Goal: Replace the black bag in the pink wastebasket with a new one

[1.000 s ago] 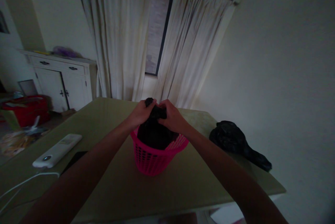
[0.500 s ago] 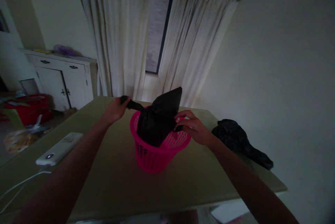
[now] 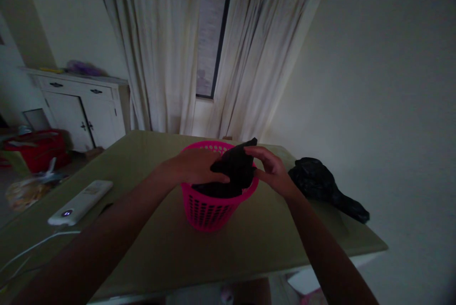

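A small pink perforated basket (image 3: 210,212) stands in the middle of a green table (image 3: 164,252). A black plastic bag (image 3: 233,172) sits in it, bunched at the right rim. My left hand (image 3: 194,167) reaches over the basket's opening and presses on the bag. My right hand (image 3: 272,169) pinches the bag's edge at the basket's right rim.
A second crumpled black bag (image 3: 320,186) lies at the table's right edge by the wall. A white power bank (image 3: 80,195) with a lit dot and a white cable (image 3: 32,248) lie at the left. Behind are curtains, a white cabinet (image 3: 81,110) and a red tub (image 3: 35,148).
The bag stood tall and stretched between my hands half a second ago. Now it is pushed down into the basket, and my left hand has moved from the left onto it.
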Demonstrator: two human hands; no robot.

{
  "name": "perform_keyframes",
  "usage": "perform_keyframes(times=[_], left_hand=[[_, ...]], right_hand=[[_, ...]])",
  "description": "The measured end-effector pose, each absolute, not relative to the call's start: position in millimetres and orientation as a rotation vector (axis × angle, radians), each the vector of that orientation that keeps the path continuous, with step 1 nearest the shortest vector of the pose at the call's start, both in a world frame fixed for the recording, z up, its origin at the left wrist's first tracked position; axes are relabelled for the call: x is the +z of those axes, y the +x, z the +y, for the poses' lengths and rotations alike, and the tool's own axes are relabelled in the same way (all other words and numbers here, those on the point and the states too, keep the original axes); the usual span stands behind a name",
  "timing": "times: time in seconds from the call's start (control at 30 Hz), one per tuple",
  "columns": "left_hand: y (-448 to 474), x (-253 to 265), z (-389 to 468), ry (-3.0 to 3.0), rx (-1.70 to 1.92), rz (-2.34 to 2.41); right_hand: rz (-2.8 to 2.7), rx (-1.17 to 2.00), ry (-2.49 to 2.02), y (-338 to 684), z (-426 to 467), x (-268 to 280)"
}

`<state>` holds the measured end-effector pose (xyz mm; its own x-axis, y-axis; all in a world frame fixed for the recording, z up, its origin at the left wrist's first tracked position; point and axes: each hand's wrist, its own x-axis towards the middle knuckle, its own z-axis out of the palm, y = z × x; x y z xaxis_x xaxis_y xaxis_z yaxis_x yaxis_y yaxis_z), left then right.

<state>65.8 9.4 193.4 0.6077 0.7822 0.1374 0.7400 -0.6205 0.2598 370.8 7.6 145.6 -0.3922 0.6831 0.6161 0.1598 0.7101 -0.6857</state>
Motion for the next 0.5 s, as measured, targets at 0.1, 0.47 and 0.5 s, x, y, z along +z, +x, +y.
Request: perform_keyframes(times=[0.1, 0.47, 0.5], left_hand=[[90, 184, 17, 2.658, -0.065, 1.226], [35, 241, 65, 2.391, 1.212, 1.271], [24, 252, 67, 2.241, 1.472, 1.304]], right_hand=[[-1.836, 0.635, -0.709, 382, 5, 137], [-1.149, 0.463, -1.219, 431, -17, 0], [-1.111, 0.463, -1.279, 432, -21, -23]])
